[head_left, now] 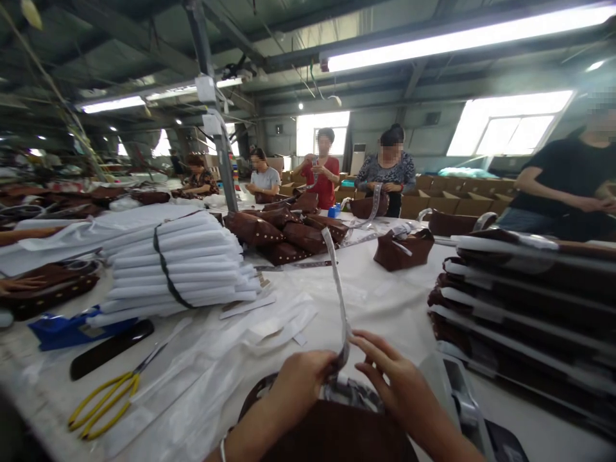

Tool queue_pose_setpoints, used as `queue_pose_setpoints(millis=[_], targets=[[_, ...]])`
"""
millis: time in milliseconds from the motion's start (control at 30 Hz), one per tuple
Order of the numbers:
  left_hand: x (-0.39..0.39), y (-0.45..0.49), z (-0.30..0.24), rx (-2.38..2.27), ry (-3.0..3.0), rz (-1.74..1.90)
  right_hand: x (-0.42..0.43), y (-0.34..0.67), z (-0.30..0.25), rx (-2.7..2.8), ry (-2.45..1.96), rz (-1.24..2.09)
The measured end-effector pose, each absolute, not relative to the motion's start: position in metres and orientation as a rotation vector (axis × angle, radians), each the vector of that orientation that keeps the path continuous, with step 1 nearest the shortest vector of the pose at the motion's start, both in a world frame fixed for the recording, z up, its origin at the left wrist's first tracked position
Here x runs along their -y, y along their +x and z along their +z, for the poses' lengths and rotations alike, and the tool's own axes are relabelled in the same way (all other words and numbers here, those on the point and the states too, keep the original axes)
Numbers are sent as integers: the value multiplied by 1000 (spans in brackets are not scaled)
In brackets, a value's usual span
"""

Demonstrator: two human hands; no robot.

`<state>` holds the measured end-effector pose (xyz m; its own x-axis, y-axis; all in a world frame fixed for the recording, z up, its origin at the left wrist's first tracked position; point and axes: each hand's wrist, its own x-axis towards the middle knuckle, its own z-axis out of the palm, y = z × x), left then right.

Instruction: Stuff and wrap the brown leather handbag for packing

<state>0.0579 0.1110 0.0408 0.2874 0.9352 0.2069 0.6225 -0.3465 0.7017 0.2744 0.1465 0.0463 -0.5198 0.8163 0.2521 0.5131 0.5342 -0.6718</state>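
Observation:
My left hand (308, 375) is closed around the lower part of a strap (336, 282) that looks wrapped in clear plastic. From that grip the strap rises upright, its top end leaning left. My right hand (392, 372) is at the strap's right side, fingers apart, with fingertips at its edge; whether they press on it is unclear. Below both hands lies a dark brown leather bag (337, 433), partly hidden by my forearms. Crumpled clear plastic (353, 393) shows at its top between my hands.
Yellow-handled scissors (113, 394), a blue tape dispenser (72, 328) and a strapped white stack (178, 263) are on the left. Brown bags (283, 232) are heaped beyond. A tall stack of wrapped bags (524, 301) stands right, beside another dispenser (464, 404). Several people work across the table.

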Motion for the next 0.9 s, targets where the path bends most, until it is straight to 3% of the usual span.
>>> queue_pose_setpoints(millis=[200,367,567,700,900], targets=[[-133,54,41,-1333,2467,661,-173,267,48,2616,-1020,468],[-124,45,27,-1636,2050,1439,-185,272,14,2251,-1160,403],[-126,41,4,-1675,1387,1717,-189,273,-15,2060,-1338,361],[-153,53,-5,-1425,808,1615,-190,259,-17,2043,-1392,343],[-204,85,-17,-1389,1085,1431,-194,237,-40,2321,-1431,62]])
